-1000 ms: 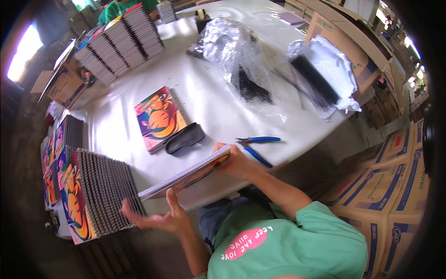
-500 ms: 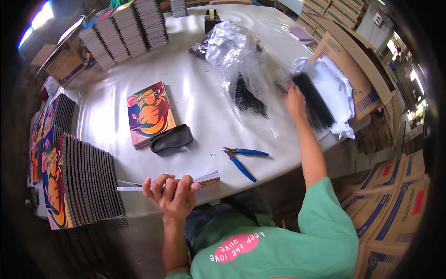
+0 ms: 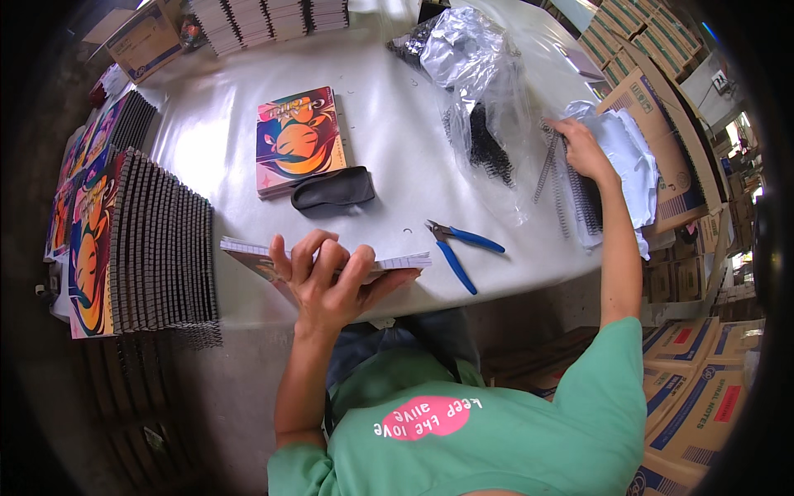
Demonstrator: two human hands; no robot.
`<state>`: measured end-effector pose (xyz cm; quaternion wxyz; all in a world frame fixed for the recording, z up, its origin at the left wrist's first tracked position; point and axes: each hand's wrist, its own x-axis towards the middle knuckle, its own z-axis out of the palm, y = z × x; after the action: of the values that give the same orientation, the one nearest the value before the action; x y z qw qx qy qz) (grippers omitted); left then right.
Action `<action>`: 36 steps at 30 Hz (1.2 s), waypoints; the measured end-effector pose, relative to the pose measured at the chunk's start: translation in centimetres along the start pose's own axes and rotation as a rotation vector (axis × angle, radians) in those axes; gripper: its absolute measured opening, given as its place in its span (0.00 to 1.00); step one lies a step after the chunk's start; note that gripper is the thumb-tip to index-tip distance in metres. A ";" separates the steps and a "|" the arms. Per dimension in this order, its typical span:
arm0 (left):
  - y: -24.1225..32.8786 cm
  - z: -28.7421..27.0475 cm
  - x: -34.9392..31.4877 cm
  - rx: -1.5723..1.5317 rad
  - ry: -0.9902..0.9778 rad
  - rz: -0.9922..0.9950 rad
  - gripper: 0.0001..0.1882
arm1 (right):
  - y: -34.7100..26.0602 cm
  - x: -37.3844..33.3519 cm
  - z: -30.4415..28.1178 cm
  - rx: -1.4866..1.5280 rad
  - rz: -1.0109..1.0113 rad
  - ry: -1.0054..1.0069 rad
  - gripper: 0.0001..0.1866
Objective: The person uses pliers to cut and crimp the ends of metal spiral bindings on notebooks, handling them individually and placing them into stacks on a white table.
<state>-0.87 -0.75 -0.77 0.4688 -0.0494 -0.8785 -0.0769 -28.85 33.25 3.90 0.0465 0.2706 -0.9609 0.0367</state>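
A notebook (image 3: pixel 248 255) with a colourful cover is gripped in my left hand (image 3: pixel 322 281) by the table's front edge, its page edges facing up. At the right, my right hand (image 3: pixel 585 150) pinches a thin dark spiral binding coil (image 3: pixel 546 172), which hangs down from the fingertips. Beside that hand lies a bundle of black coils (image 3: pixel 591 207) on crumpled white wrapping (image 3: pixel 633 157). Blue-handled cutting pliers (image 3: pixel 457 252) rest between my hands, jaws toward the far side. Farther off, a black pouch (image 3: pixel 335 191) lies against the near end of a small pile of colourful notebooks (image 3: pixel 298 128).
Stacks of spiral-bound notebooks (image 3: pixel 165 248) stand at the left edge, and more notebook stacks (image 3: pixel 265 21) at the back. A clear plastic bag (image 3: pixel 475 58) with black coils lies at the far middle. Cardboard boxes (image 3: pixel 695 397) fill the right side.
My right hand has closed on a coil by the bundle, and it now hangs from the fingers. My left hand has tilted the notebook so more of its cover shows. The whole view has shifted.
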 end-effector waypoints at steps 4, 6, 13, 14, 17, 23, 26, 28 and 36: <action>0.4 0.5 0.3 -0.006 0.051 -0.025 0.28 | 0.7 0.7 1.8 0.388 -0.081 0.112 0.29; 0.3 0.4 0.3 0.002 0.062 -0.022 0.28 | 1.0 1.4 2.8 0.385 0.002 -0.067 0.32; 0.5 0.2 -0.1 0.033 0.071 -0.026 0.27 | -0.1 -0.3 0.1 0.176 0.064 0.317 0.26; 0.9 0.4 0.0 0.041 0.076 -0.038 0.28 | -1.8 -1.8 -2.3 0.354 0.051 0.369 0.23; 2.5 -0.2 0.4 -0.010 0.022 -0.197 0.32 | -8.4 -8.0 -6.6 0.827 -0.039 0.332 0.19; 3.4 1.3 0.0 0.065 0.146 -0.249 0.33 | -22.4 -10.6 -3.3 0.966 -0.278 0.171 0.13; 3.3 1.0 0.0 0.039 0.112 -0.225 0.34 | -22.8 -10.0 -1.9 0.998 -0.304 0.207 0.13; 3.1 0.8 -0.1 0.012 0.094 -0.212 0.32 | -22.9 -9.5 -1.7 0.998 -0.316 0.193 0.13; 2.8 -0.1 -0.1 -0.047 0.029 -0.222 0.30 | -23.0 -8.5 -1.4 1.006 -0.476 0.187 0.14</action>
<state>-0.25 2.03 -0.52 0.4690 0.0386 -0.8696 -0.1497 -9.47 18.25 5.42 0.0036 0.4643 -0.7294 0.5024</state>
